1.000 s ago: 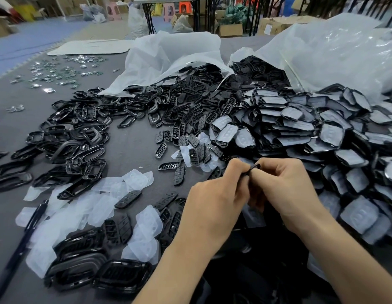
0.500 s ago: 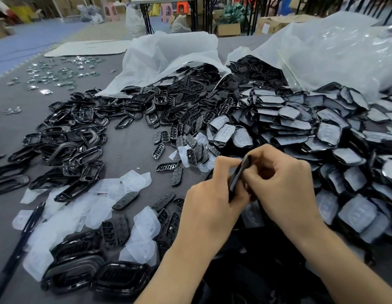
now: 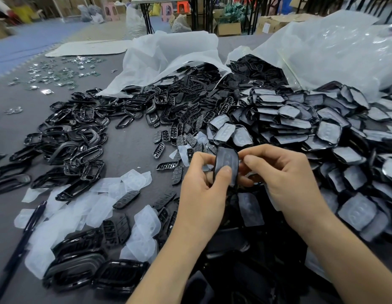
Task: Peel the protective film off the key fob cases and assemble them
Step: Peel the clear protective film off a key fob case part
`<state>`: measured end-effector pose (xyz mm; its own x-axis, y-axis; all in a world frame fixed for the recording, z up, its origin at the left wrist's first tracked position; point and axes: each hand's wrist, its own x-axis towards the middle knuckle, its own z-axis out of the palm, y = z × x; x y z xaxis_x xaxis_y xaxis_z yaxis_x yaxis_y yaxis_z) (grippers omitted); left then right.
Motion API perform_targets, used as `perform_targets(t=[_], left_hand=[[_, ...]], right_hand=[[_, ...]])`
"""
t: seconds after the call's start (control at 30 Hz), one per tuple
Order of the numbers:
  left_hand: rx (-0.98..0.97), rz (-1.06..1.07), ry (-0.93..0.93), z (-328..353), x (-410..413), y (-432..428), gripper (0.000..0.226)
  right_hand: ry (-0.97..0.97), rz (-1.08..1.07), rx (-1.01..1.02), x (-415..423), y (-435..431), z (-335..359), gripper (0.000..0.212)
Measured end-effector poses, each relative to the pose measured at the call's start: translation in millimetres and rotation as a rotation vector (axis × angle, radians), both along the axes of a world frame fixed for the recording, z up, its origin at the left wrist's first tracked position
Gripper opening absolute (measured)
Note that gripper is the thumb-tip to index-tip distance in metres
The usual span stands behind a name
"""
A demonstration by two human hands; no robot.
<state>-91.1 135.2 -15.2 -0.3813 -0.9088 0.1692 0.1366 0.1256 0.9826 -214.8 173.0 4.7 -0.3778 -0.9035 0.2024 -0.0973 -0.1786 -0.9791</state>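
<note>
My left hand point(image 3: 204, 189) grips a black key fob case point(image 3: 227, 164) between thumb and fingers, its broad face turned toward me with a thin film on it. My right hand point(image 3: 285, 176) holds the case's right edge, its thumb and forefinger pinched together by the upper corner. A big heap of film-covered cases point(image 3: 300, 128) spreads to the right. Bare black frames point(image 3: 81, 137) lie in a pile to the left. Peeled clear films point(image 3: 85, 200) are scattered at the near left.
Two white plastic bags point(image 3: 168, 58) spill black parts at the back. Small button inserts point(image 3: 179, 132) litter the middle of the grey table. A black pen point(image 3: 26, 235) lies at the near left edge. Assembled dark shells point(image 3: 85, 268) sit at the near left. Small metal pieces point(image 3: 56, 73) lie far left.
The case has turned from edge-on to face-on between my hands, and both hands have lifted slightly toward the heap.
</note>
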Motion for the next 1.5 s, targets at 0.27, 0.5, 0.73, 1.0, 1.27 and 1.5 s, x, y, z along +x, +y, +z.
perform_targets(t=[0.27,0.5,0.73,1.0,1.27,1.5], left_hand=[[0.029,-0.037,-0.036,-1.5,-0.4,2.8,0.017],[0.010,0.006,0.009,-7.1,-4.5,4.4,0.013],[-0.051,0.026,0.049,-9.6,-6.6,6.5,0.014],[-0.222,0.176,-0.177,-5.1,-3.1,7.3,0.014],[-0.105,0.224,-0.113,-1.3,-3.0,4.1,0.011],[0.069,0.172,0.067,0.5,-4.0,5.5,0.016]], right_hand=[[0.142,-0.026,0.059,-1.7,0.7,0.3,0.015],[0.420,-0.082,0.048,0.3,1.8,-1.1,0.018],[0.497,-0.046,0.012,-0.7,3.2,4.3,0.023],[0.632,-0.080,-0.045,0.6,3.0,1.4,0.020],[0.822,-0.128,-0.176,3.9,3.0,-2.7,0.012],[0.771,-0.143,-0.171,9.0,2.3,-4.8,0.010]])
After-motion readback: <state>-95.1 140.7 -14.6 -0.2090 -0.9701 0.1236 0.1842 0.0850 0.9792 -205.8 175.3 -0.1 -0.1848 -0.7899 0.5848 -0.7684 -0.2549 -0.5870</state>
